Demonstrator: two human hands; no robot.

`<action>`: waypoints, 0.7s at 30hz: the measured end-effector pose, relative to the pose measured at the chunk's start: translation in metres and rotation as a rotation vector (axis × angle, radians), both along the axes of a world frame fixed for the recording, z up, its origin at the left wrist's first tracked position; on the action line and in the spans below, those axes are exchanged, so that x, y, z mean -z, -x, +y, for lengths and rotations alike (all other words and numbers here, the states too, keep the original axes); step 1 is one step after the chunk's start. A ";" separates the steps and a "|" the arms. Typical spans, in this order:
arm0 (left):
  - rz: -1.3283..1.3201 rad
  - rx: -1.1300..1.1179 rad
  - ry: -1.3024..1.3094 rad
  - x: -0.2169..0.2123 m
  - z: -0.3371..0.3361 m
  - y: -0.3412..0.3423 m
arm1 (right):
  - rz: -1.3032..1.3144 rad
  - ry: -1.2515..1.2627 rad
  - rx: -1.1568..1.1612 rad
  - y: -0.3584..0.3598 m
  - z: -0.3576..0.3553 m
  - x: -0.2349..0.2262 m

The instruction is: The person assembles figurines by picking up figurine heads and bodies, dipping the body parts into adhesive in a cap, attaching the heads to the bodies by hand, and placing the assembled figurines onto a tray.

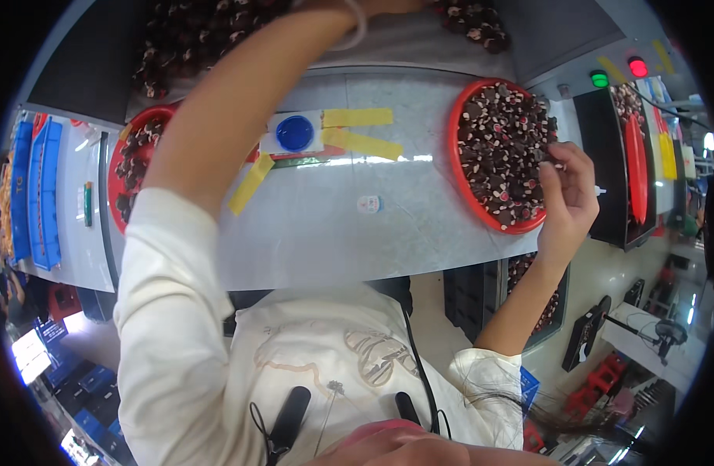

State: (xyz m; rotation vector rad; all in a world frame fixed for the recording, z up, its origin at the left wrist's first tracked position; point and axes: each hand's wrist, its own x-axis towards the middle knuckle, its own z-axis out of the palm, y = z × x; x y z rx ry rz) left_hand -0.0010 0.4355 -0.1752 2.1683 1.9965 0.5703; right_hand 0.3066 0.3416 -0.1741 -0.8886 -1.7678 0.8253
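My left arm reaches up across the table to the far edge. My left hand (394,6) is mostly cut off there, beside a pile of small dark parts (475,25), so its fingers do not show. My right hand (572,185) is at the right rim of a round red basin (455,147), heaped with small dark parts with pale and red bits (501,147). Its fingers are curled, with thumb and forefinger closed around a small dark part (556,161).
A blue round disc (295,133) sits in a white holder fixed with yellow tape (358,117). Another red basin (114,175) stands at the left, partly behind my arm. More dark parts (194,39) lie at the back. Green (599,78) and red (637,67) lights are at the right.
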 end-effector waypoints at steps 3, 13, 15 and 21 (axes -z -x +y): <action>0.052 0.167 -0.380 0.060 0.066 -0.015 | -0.012 0.038 0.025 -0.018 -0.006 0.002; -0.965 0.844 0.009 -0.029 -0.071 0.015 | 0.188 0.302 -0.169 -0.023 -0.010 0.006; -0.825 0.543 0.019 -0.028 -0.140 0.024 | 0.185 0.332 -0.282 -0.013 -0.012 0.006; -1.316 0.076 0.242 -0.015 -0.282 0.000 | 0.244 0.396 -0.422 0.008 -0.017 0.005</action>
